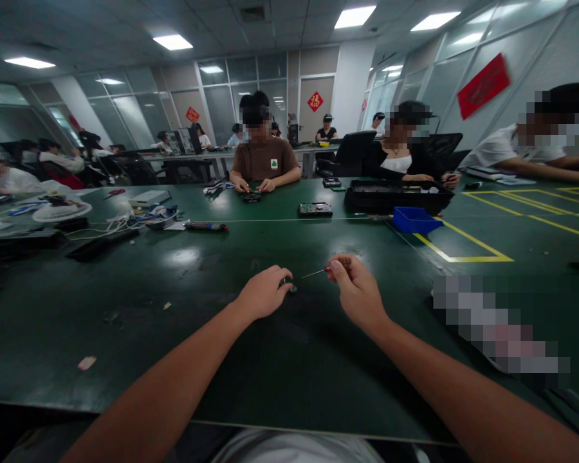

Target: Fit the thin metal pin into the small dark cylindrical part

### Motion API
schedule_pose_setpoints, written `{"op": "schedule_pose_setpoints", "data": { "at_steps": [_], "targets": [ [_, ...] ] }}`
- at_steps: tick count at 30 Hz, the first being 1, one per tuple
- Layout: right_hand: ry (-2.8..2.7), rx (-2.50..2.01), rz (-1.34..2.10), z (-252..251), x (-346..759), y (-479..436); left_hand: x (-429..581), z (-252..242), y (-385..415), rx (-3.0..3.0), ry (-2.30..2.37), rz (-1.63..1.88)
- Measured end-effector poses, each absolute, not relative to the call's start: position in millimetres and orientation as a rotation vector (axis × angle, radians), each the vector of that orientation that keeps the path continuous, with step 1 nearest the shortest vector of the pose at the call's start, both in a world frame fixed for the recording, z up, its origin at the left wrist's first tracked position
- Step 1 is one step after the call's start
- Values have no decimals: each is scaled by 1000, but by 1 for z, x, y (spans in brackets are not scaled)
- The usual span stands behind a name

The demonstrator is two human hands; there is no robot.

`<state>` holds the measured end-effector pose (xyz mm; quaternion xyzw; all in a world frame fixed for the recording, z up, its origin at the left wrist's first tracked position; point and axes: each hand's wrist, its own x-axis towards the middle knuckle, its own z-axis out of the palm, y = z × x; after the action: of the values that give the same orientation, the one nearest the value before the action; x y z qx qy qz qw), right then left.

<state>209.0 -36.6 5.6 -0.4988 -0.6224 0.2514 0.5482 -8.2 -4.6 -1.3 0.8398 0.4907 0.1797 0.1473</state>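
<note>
Over the middle of the green table (251, 379), my right hand (359, 292) is closed round the reddish handle of a thin screwdriver (316, 273). Its metal shaft points left, and the tip is a short way from my left hand (265, 292). The fingers of that hand are curled on a small dark metallic part (285, 281), low over the tabletop. Most of this part is hidden by my fingers, and I cannot make out its kind.
Ahead lie a hard drive (315, 209), a black tray (398, 196) and a blue bin (416, 220). A dark screwdriver-like tool (206, 226) and a tangle of cables (125, 222) are to the left. A blurred-out object (496, 328) lies at right. Several people sit across the table.
</note>
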Motion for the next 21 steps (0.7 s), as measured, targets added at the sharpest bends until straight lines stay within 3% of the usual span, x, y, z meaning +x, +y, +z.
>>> {"op": "schedule_pose_setpoints", "data": {
  "at_steps": [8, 21],
  "targets": [
    [-1485, -1180, 613, 2, 209, -35, 0, -5, -8, 2604, 1446, 272],
    [-1518, -1198, 615, 5, 210, -36, -33, 10, 11, 2097, 1518, 927]
  ]
}}
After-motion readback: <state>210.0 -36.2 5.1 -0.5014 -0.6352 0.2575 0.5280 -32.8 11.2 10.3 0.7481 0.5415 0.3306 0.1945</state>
